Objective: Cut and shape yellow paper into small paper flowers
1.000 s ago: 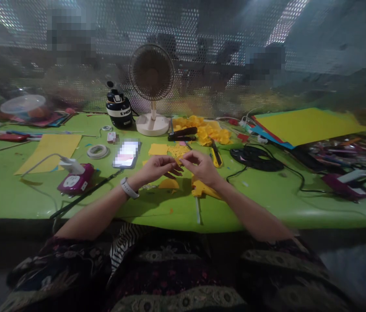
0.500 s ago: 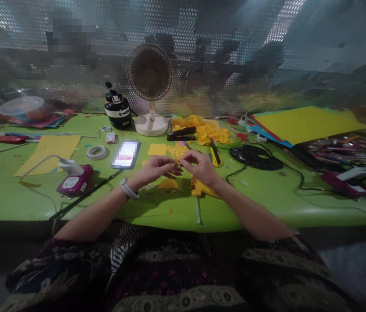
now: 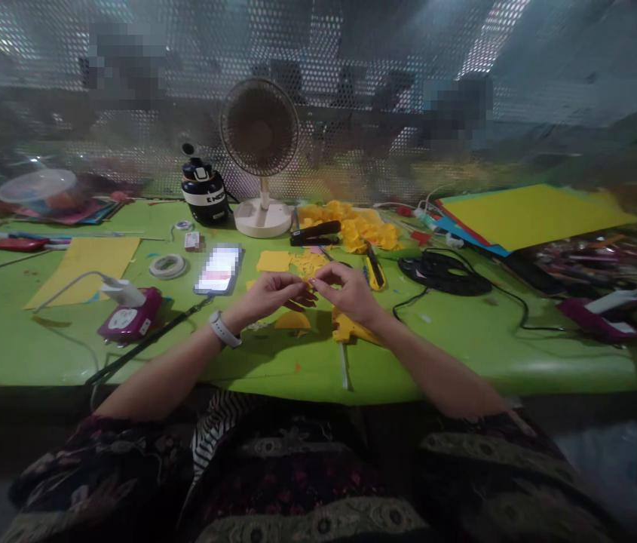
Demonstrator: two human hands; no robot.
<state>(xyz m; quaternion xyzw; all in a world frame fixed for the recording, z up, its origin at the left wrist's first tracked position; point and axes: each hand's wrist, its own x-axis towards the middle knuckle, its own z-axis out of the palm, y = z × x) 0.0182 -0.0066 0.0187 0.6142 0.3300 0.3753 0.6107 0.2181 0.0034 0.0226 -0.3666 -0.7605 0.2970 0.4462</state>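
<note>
- The left hand (image 3: 278, 295) and right hand (image 3: 345, 292) meet above the middle of the green tabletop (image 3: 436, 354), fingertips nearly touching.
- The fingers of both hands are bent inward. The right thumb and forefinger come close at the tips; whether either hand pinches something is impossible to tell, as anything there is too small and blurred.
- Cut yellow paper scraps (image 3: 307, 263) lie just beyond the fingertips, partly covered by the hands. A yellow square (image 3: 273, 261) sits to their left.
- The right wrist hides much of the yellow glue gun (image 3: 345, 327) beneath it. Its pale glue stick (image 3: 344, 366) runs lengthwise towards the near edge, while the body slants off to the right under the arm.
- Nearer the person than the left fingers lies a half-round yellow piece (image 3: 292, 321), long axis left to right, straight edge facing the person, curve facing away.
- The yellow utility knife (image 3: 375, 272), beyond the right hand, has its long axis running away from the person.
- Past the scraps, the black stapler (image 3: 316, 233) lies crosswise, covering part of the yellow paper petals (image 3: 378, 230).
- The phone's (image 3: 219, 269) screen is pixelated.
- Beyond the mesh (image 3: 341, 121), shapes are dim and blurred.
</note>
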